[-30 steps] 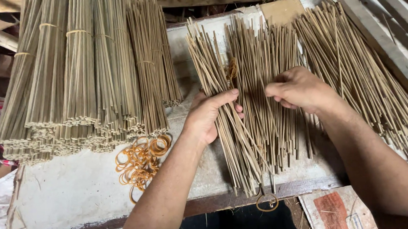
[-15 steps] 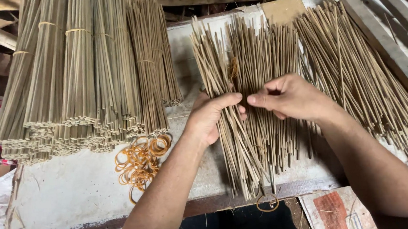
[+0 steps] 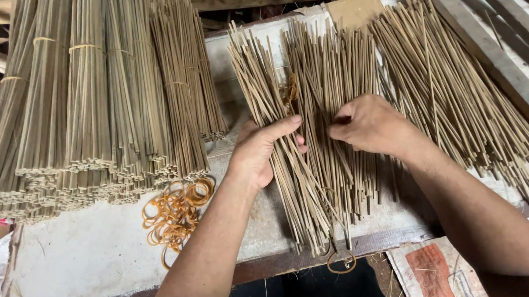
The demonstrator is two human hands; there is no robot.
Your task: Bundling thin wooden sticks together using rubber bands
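Left hand wrapped around a sheaf of thin bamboo sticks, thumb laid across the top and fingers curled beneath, gripping it near its middle at the centre of the bench. Right hand just beside, fingers bent down into the loose sticks, seemingly pinching a few, though the fingertips sit hidden among them and the exact hold cannot be told. To gather well here: best to keep the left grip firm but not crushing, draw over only small pinches with the right, lay each lot parallel with the rest, and square the near ends where they overhang the bench edge, since crossed sticks would likely snag and splay the sheaf. Worth minding the orange band tangled among the sticks above the thumb. Underneath, a pale, scuffed work board with a dark wooden front edge. To the left, tied bundles of squared sticks stacked close together, and a heap of orange rubber bands just in front of them. One more rubber band hanging at the board's front edge. Farther right, another spread of loose sticks fanned against a slanting grey wooden beam. Rough timber along the top, printed sacking at the lower corners.
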